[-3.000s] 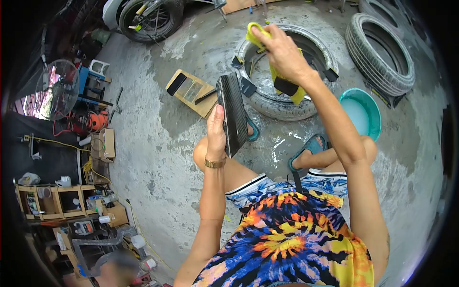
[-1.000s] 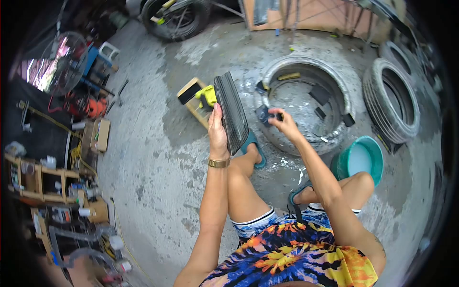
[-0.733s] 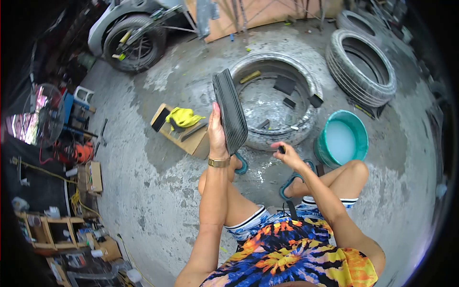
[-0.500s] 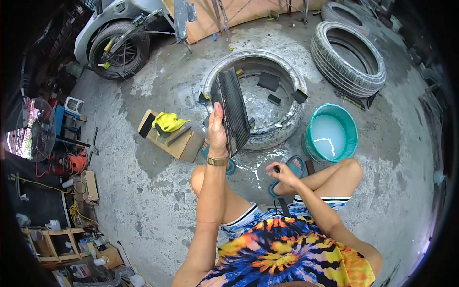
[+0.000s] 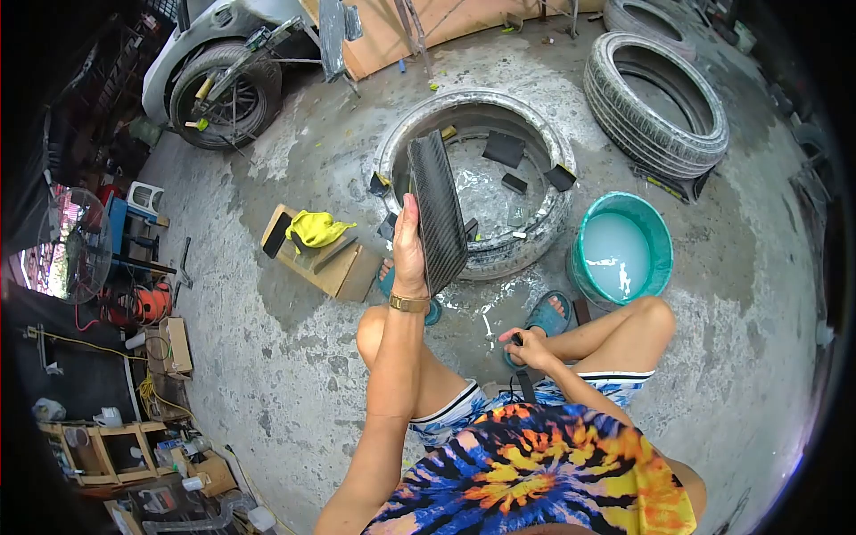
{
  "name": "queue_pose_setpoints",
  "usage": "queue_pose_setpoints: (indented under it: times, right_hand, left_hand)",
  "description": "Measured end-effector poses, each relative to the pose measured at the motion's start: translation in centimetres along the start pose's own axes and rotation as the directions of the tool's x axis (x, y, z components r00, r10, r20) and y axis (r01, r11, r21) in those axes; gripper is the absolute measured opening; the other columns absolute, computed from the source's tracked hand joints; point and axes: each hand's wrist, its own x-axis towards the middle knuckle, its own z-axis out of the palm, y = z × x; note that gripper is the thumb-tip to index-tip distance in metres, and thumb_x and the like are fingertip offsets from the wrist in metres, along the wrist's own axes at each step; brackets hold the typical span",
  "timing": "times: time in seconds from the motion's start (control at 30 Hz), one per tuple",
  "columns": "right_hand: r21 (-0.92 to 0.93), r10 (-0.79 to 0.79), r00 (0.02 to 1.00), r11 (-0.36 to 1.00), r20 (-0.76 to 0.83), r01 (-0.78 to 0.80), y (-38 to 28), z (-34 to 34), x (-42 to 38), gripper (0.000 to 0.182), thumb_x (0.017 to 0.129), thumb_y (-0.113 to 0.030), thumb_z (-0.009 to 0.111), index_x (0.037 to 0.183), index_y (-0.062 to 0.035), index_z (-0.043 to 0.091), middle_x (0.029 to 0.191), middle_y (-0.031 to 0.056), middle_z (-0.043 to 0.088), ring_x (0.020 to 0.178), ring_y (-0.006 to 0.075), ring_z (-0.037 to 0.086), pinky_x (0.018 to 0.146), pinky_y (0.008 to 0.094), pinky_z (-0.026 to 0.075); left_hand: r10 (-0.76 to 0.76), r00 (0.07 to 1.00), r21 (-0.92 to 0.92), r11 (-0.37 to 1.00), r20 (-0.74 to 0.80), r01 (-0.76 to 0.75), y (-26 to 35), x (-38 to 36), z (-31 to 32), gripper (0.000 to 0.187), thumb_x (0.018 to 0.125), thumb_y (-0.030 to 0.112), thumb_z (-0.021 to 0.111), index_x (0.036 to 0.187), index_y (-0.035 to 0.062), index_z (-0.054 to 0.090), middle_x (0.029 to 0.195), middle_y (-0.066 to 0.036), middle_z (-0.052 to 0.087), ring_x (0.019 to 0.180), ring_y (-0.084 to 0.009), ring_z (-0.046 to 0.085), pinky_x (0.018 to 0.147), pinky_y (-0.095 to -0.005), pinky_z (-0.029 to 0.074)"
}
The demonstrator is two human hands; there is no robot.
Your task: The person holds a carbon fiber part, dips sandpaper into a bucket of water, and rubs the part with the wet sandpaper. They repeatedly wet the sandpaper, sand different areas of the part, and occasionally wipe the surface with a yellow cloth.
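Observation:
My left hand (image 5: 409,259) grips a long, dark carbon-fibre panel (image 5: 442,214) along its left edge, holding it upright. The thumb points up, and the fingers are mostly hidden behind the panel. Low in front of my right shin, my right hand (image 5: 532,350) is closed around a small black object (image 5: 516,340), whose kind I cannot make out. Beyond the panel, a tyre (image 5: 392,152) lies flat on the floor with several dark pieces on its rim and inside it. A teal bucket (image 5: 665,259) of cloudy liquid stands to the right of the tyre.
Left of the tyre, a wooden box (image 5: 352,275) carries a yellow cloth (image 5: 316,229) and dark strips. More tyres (image 5: 655,102) lie at the upper right. A vehicle wheel (image 5: 227,98) stands at the upper left. A fan (image 5: 80,241) and tools line the left side.
My right hand has moved slightly down and right, its fingers drawing in more. The left hand and panel keep nearly the same position, and the view has shifted a little.

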Motion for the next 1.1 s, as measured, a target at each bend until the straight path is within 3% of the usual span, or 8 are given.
queue_pose_setpoints:
  times: [0.07, 0.17, 0.4, 0.5, 0.67, 0.87, 1.0, 1.1]
  right_hand:
    - [-0.067, -0.18, 0.984, 0.982, -0.01, 0.179, 0.1, 0.1, 0.3, 0.024, 0.082, -0.007, 0.064, 0.106, -0.0054, 0.062, 0.087, 0.0043, 0.064, 0.085, 0.0131, 0.057, 0.077, 0.0252, 0.043]
    - [-0.095, -0.263, 0.965, 0.961, -0.024, 0.259, -0.2, -0.2, 0.7, 0.024, 0.082, -0.008, 0.065, 0.105, -0.0057, 0.062, 0.088, 0.005, 0.065, 0.085, 0.0139, 0.059, 0.076, 0.0267, 0.045]
    - [-0.142, -0.201, 0.976, 0.972, -0.079, 0.188, -2.3, -0.5, 0.1, 0.024, 0.081, -0.011, 0.066, 0.105, -0.007, 0.063, 0.085, 0.0037, 0.066, 0.082, 0.0158, 0.06, 0.076, 0.0289, 0.046]
    - [-0.164, -0.234, 0.97, 0.961, -0.06, 0.222, -1.1, -0.4, 0.7, 0.024, 0.081, -0.011, 0.066, 0.105, -0.0076, 0.063, 0.087, 0.0048, 0.066, 0.085, 0.0162, 0.06, 0.078, 0.0285, 0.045]
    - [-0.094, -0.136, 0.991, 0.986, -0.015, 0.134, -0.3, -0.3, 1.1, 0.025, 0.081, -0.01, 0.065, 0.106, -0.0056, 0.062, 0.096, 0.0081, 0.063, 0.094, 0.0176, 0.056, 0.085, 0.0283, 0.042]
    - [-0.075, -0.213, 0.977, 0.975, -0.016, 0.211, 0.7, 0.1, 1.7, 0.024, 0.081, -0.01, 0.065, 0.105, -0.0047, 0.062, 0.096, 0.0076, 0.063, 0.093, 0.0174, 0.056, 0.085, 0.0284, 0.041]
    - [-0.101, -0.141, 0.99, 0.985, -0.013, 0.139, -1.5, 0.2, 0.8, 0.024, 0.082, -0.01, 0.064, 0.105, -0.005, 0.062, 0.094, 0.0066, 0.063, 0.093, 0.0167, 0.056, 0.085, 0.0281, 0.041]
    - [-0.097, -0.213, 0.977, 0.973, -0.035, 0.208, -1.5, 0.3, 1.0, 0.024, 0.082, -0.01, 0.064, 0.105, -0.0052, 0.062, 0.093, 0.0057, 0.063, 0.091, 0.0159, 0.056, 0.084, 0.0283, 0.042]
  left_hand:
    - [0.012, 0.997, -0.011, 1.0, -0.074, -0.012, -0.1, 0.0, -0.1, 0.042, 0.1, 0.036, 0.04, 0.113, -0.0001, 0.057, 0.093, -0.008, 0.067, 0.074, -0.0145, 0.065, 0.065, -0.0266, 0.054]
    - [0.008, 0.999, -0.023, 1.0, -0.052, -0.009, -0.1, 0.1, 0.0, 0.04, 0.101, 0.036, 0.038, 0.11, 0.0017, 0.056, 0.094, -0.009, 0.065, 0.076, -0.0153, 0.066, 0.07, -0.03, 0.057]
    - [-0.009, 0.994, 0.002, 1.0, -0.106, 0.009, -0.1, 0.2, 0.1, 0.039, 0.101, 0.035, 0.038, 0.112, 0.0018, 0.055, 0.094, -0.009, 0.065, 0.079, -0.0149, 0.066, 0.072, -0.0305, 0.056]
    - [0.003, 0.986, 0.044, 0.999, -0.167, 0.004, -0.2, 0.3, 0.0, 0.039, 0.101, 0.035, 0.039, 0.113, 0.0018, 0.056, 0.096, -0.008, 0.065, 0.08, -0.0144, 0.065, 0.073, -0.0293, 0.056]
    - [-0.008, 0.97, 0.092, 0.995, -0.244, 0.031, -0.2, 0.2, -0.4, 0.039, 0.101, 0.035, 0.041, 0.112, 0.0019, 0.057, 0.1, -0.007, 0.064, 0.082, -0.0134, 0.064, 0.073, -0.0281, 0.054]
    - [-0.022, 0.974, 0.033, 0.999, -0.226, 0.03, -0.2, 0.0, -1.2, 0.037, 0.099, 0.033, 0.045, 0.116, 0.0017, 0.057, 0.101, -0.006, 0.066, 0.082, -0.0137, 0.064, 0.072, -0.0263, 0.053]
    - [-0.044, 0.974, -0.004, 0.999, -0.224, 0.044, -0.2, 0.1, -1.5, 0.037, 0.1, 0.032, 0.044, 0.116, 0.0017, 0.057, 0.099, -0.007, 0.066, 0.08, -0.0143, 0.064, 0.071, -0.0266, 0.054]
    - [-0.037, 0.976, -0.015, 0.999, -0.215, 0.035, -0.1, 0.0, -1.1, 0.037, 0.1, 0.032, 0.043, 0.116, 0.0016, 0.057, 0.098, -0.007, 0.066, 0.08, -0.0142, 0.065, 0.07, -0.027, 0.054]
